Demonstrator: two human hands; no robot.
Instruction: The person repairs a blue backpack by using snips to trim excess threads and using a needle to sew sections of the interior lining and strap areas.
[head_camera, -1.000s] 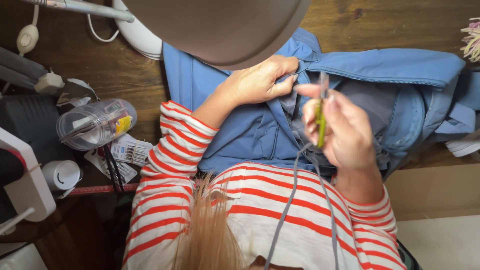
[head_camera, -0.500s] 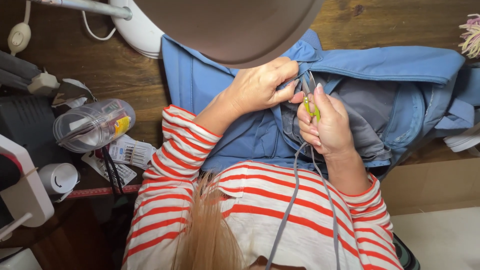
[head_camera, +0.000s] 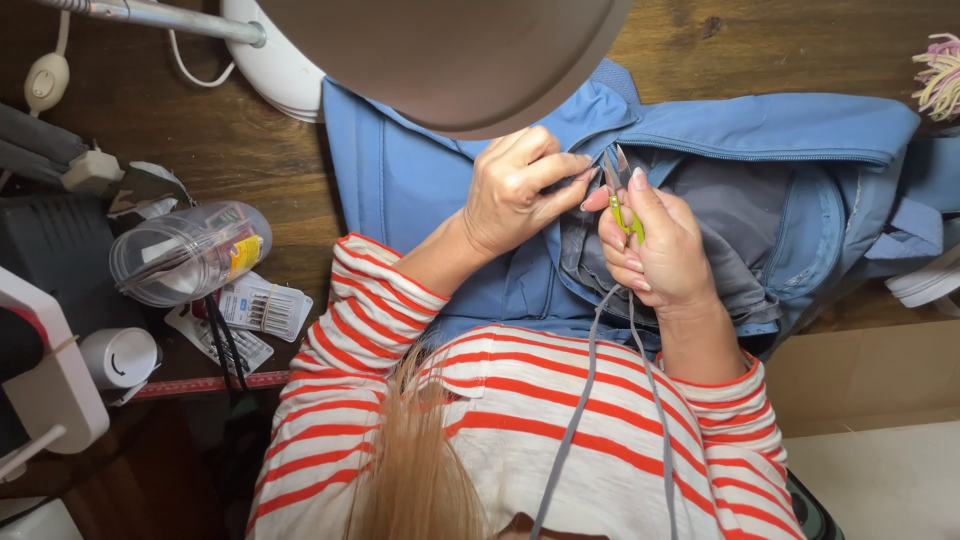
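Blue garment (head_camera: 440, 190) fabric sits pinched in my left hand (head_camera: 515, 190); my right hand (head_camera: 655, 250) grips yellow-green thread snips (head_camera: 620, 195), blades pointing away, just beside that pinch.

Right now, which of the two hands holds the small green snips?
The right hand, gripping the yellow-green snips; the left hand only pinches the blue fabric.

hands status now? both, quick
Left hand: fingers pinching the blue fabric garment.
Right hand: closed around small yellow-green thread snips.
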